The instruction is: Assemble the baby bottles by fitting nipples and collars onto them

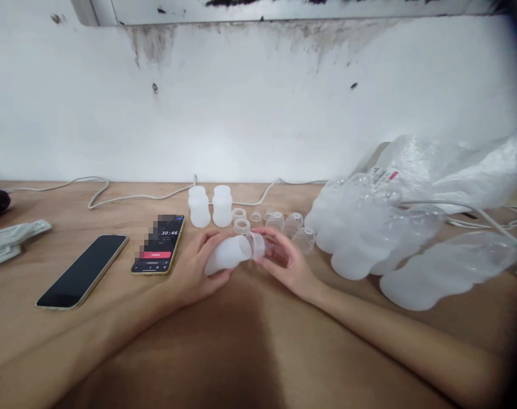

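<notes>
Working over a wooden worktop (173, 352) filling the lower frame. Grasping a frosted bottle (227, 255) in the left hand (197, 270) at mid-frame, fingers over it and thumb below, its long axis lying aslant, right end slightly higher. Facing that end toward the clear collared piece (257, 245), gripping this in the right hand (290, 262), the nearer one to it; not showing clearly any contact. Leaving loose rings (242, 226) just beyond, two upright bottles (222, 205) standing farther, left of centre.

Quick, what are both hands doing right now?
Left hand: closed around a tilted white bottle.
Right hand: closed on a clear ringed piece beside the bottle's end.
</notes>
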